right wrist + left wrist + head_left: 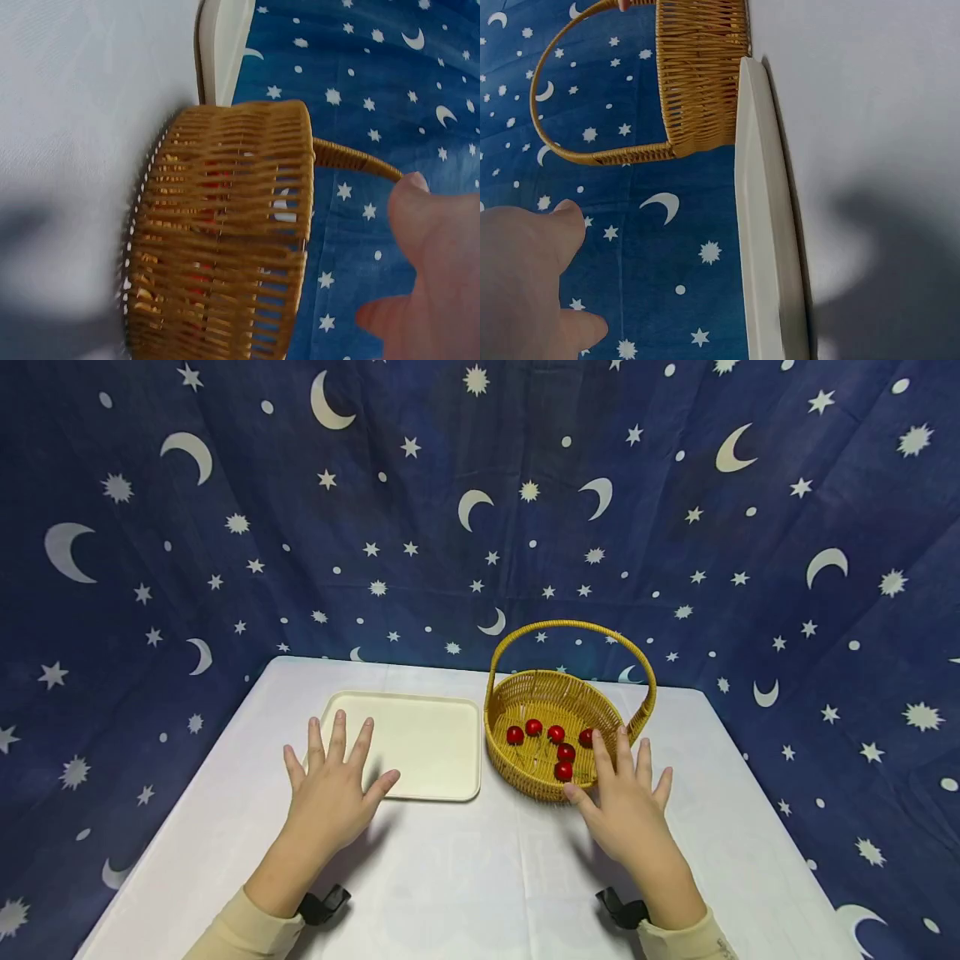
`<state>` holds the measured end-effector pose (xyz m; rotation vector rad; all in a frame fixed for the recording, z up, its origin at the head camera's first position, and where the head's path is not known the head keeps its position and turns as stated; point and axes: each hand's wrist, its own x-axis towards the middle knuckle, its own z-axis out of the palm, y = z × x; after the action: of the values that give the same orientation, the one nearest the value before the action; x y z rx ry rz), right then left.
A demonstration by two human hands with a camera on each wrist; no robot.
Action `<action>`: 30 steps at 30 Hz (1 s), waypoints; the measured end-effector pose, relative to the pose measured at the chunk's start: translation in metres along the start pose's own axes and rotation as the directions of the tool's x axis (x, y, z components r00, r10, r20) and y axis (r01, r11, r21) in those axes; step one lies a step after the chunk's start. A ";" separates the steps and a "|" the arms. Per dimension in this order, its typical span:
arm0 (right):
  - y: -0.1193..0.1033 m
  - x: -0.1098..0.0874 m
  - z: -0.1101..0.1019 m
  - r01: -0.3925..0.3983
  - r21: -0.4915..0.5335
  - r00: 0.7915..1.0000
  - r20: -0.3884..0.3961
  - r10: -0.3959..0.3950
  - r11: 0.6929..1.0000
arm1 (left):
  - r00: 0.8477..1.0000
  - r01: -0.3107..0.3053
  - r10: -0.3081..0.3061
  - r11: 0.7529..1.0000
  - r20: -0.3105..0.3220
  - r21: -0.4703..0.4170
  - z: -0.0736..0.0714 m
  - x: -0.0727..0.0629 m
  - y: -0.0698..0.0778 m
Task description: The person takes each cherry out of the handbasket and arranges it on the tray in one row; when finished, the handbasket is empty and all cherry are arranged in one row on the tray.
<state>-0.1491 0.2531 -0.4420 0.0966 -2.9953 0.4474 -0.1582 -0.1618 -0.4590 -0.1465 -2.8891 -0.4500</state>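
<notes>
My left hand (330, 793), fingers spread and straight, hovers over the near-left part of a cream rectangular tray (427, 747). My right hand (630, 802) is spread too, above the near-right rim of a round wicker basket (525, 777) with a tall arched handle (573, 624). Several dark red cherries (566, 752) lie on the basket's floor; the right fingertips overlap one at the right in the head view. Neither hand holds anything. In the right wrist view, red shows through the weave of the basket wall (225, 225).
A white cloth (465, 877) covers the table. The tray's right edge stands close beside the basket. Behind and at both sides hangs a dark blue curtain (420, 610) with moons and stars. Each wrist wears a black strap mount (324, 906).
</notes>
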 end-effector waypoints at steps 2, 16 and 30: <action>0.004 0.000 0.000 0.003 0.015 1.000 0.000 -0.003 1.000 | 1.000 -0.008 0.008 1.000 0.013 -0.015 0.000 0.001 0.001; 0.025 0.001 0.000 0.021 0.188 0.999 -0.039 -0.014 0.982 | 0.989 -0.137 0.144 0.960 0.011 -0.242 -0.003 0.008 0.019; 0.043 0.014 0.006 -0.197 0.532 0.968 -0.027 0.249 0.824 | 0.958 -0.279 0.270 0.799 -0.097 -0.533 -0.001 0.041 0.079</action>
<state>-0.1666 0.2916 -0.4580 -0.2307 -2.7075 1.2549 -0.1873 -0.0845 -0.4261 -0.6378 -2.5736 -1.1909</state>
